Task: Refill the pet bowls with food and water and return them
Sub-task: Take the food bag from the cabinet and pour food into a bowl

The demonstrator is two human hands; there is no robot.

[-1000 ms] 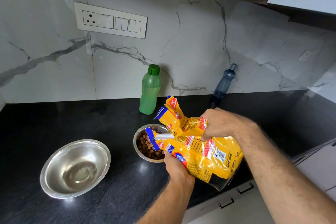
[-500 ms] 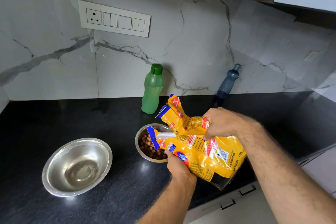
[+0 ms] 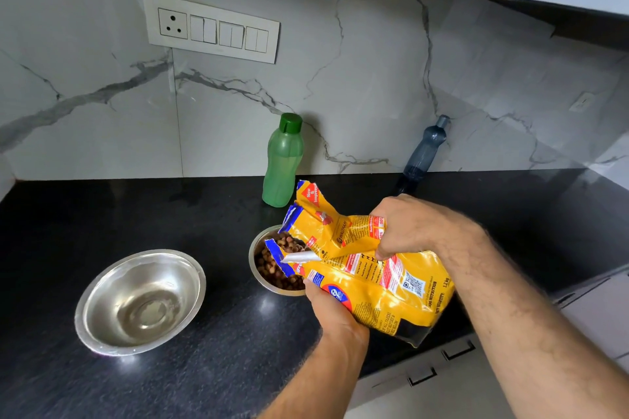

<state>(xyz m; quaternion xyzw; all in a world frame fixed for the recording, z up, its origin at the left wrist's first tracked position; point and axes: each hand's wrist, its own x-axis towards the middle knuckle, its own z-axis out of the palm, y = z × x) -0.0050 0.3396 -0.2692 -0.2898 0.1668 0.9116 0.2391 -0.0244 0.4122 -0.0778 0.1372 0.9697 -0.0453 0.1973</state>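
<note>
Two hands grip the yellow food bag (image 3: 371, 269), left hand (image 3: 328, 308) below, right hand (image 3: 406, 226) above; its mouth stays tipped over the small bowl (image 3: 263, 274) — more kibble (image 3: 272, 269) shows now, while the water bowl (image 3: 139, 301) on the table (image 3: 102, 214) waits.

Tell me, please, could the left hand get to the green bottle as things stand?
Probably not yet: the left hand grips the yellow food bag, which lies between it and the green bottle. Once it lets go, the path looks free.
</note>
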